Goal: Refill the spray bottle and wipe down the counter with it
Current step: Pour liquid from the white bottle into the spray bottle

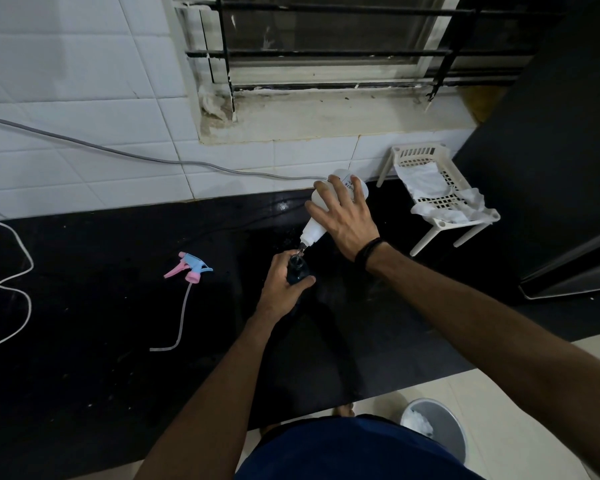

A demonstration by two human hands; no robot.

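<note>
Refill step in progress. Left hand (280, 289) gripping the dark spray bottle (297, 271), upright on the black counter (84, 306), neck open. Right hand (347, 220) wrapped round the white refill bottle (329, 206), tilted down, nozzle just at the bottle mouth (thin stream seems visible, not sure).

Risks: narrow mouth, so small drift of the nozzle = liquid on the counter and on left fingers. Too much squeeze could overflow; level hard to read through dark plastic. Sprayer head (191, 266) w/ its tube lying apart on the left, not yet screwed back.

Surface: glossy black stone, some wet spots near the bottle. White tiled wall behind, barred window above, grey cable (118, 153) along the wall, white rack (430, 188) w/ cloth at right, bin (444, 434) on the floor.
</note>
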